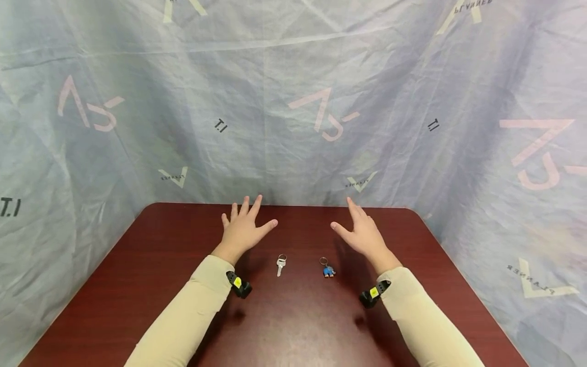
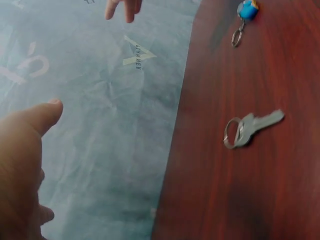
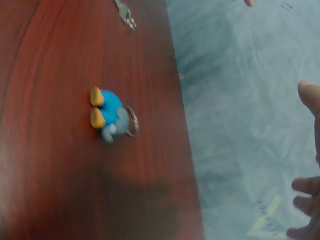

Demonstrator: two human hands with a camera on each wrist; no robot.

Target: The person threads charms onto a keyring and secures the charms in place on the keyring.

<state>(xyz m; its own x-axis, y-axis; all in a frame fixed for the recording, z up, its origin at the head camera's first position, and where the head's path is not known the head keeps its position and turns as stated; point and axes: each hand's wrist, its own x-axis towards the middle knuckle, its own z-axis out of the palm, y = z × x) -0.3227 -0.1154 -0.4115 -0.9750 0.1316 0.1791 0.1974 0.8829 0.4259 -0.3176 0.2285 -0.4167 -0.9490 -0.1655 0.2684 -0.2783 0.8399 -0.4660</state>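
The left forearm (image 1: pixel 183 316) and right forearm (image 1: pixel 428 316) reach forward. The left hand (image 1: pixel 239 235) has its fingers (image 1: pixel 255 206) spread; the right hand (image 1: pixel 365 237) holds its thumb (image 1: pixel 341 230) outstretched.

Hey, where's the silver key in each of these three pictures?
Head: the silver key is below centre, slightly left.
Left wrist: the silver key, right of centre, around mid-height.
Right wrist: the silver key, at the top edge, left of centre.
Shared landmark: the blue charm.
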